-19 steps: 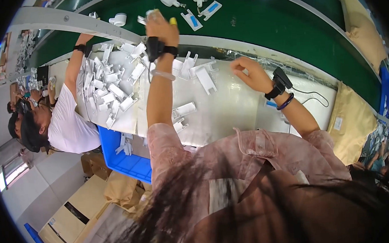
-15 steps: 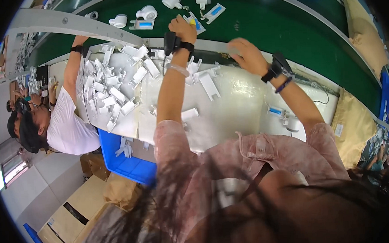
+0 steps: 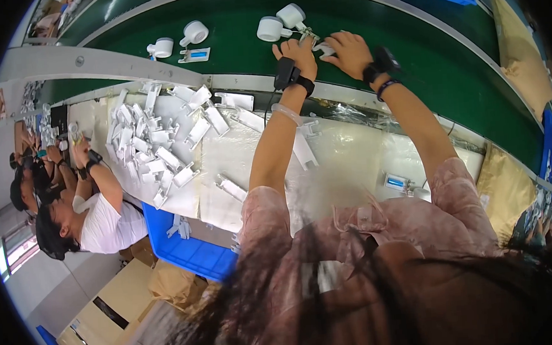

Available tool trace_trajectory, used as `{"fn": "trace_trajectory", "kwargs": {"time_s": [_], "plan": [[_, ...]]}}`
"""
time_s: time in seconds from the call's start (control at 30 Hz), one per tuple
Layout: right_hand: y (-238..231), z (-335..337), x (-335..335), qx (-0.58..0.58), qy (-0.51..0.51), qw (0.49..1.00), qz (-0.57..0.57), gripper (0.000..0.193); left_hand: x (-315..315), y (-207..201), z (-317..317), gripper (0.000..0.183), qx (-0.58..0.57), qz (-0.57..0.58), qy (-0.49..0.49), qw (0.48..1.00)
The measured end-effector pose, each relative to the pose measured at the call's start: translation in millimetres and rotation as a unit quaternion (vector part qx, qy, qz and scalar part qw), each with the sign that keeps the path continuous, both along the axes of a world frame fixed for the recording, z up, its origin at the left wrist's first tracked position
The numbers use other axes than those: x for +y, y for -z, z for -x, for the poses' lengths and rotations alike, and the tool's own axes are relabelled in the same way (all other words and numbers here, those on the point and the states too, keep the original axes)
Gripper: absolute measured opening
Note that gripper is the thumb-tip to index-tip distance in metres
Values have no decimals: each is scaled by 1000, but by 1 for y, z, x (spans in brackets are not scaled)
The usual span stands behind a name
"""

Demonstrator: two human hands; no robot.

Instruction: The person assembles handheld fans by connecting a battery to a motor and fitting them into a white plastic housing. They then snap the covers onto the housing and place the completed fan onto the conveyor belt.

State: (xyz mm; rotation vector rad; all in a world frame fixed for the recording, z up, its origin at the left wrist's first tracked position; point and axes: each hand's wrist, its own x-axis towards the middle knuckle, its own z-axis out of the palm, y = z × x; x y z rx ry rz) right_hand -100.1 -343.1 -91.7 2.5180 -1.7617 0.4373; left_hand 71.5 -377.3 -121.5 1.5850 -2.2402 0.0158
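Observation:
Both my hands reach over the green conveyor belt (image 3: 408,63). My left hand (image 3: 297,57) has its fingers curled on a small white plastic holder (image 3: 308,36), which it partly hides. Close on its right, my right hand (image 3: 349,53) pinches another white plastic piece (image 3: 326,48) between thumb and fingers. Just beyond the left hand lie two round white housings, a nearer one (image 3: 271,28) and a farther one (image 3: 291,15). Thin wiring seems to run from them toward the holders. Small details between my fingertips are too fine to make out.
Loose white plastic holders (image 3: 160,138) cover the worktable's left part. Farther left on the belt lie two more round housings (image 3: 193,32) and a holder with a blue insert (image 3: 194,55). A metal beam (image 3: 92,60) crosses at left. A blue bin (image 3: 195,250) stands below; a co-worker (image 3: 105,224) sits left.
My left hand has moved right along the belt, and my right hand has come forward to meet it at the white holders. The housings on the belt have shifted. The co-worker's arm has drawn back.

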Motion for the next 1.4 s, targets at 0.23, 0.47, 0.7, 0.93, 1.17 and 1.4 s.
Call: {"fn": "trace_trajectory", "kwargs": {"time_s": [0.23, 0.47, 0.7, 0.93, 1.17, 1.4], "plan": [[-13, 143, 123, 138, 256, 956, -33, 28, 52, -61, 26, 46, 287, -176, 90, 937], [-30, 195, 248, -71, 264, 961, 48, 59, 147, -123, 29, 36, 389, -357, 255, 811], [-159, 65, 300, -338, -79, 899, -267, 27, 217, -212, 21, 31, 187, -443, 575, 662], [-169, 43, 351, -652, -39, 654, -382, 11, 241, -271, -2, 45, 37, -427, 595, 680], [-192, 31, 372, -660, -34, 665, -348, 30, 272, -257, 0, 56, 113, -228, 395, 883], [-180, 15, 375, -676, 62, 661, -321, 8, 294, -238, -5, 39, 121, -204, 329, 914]]}}
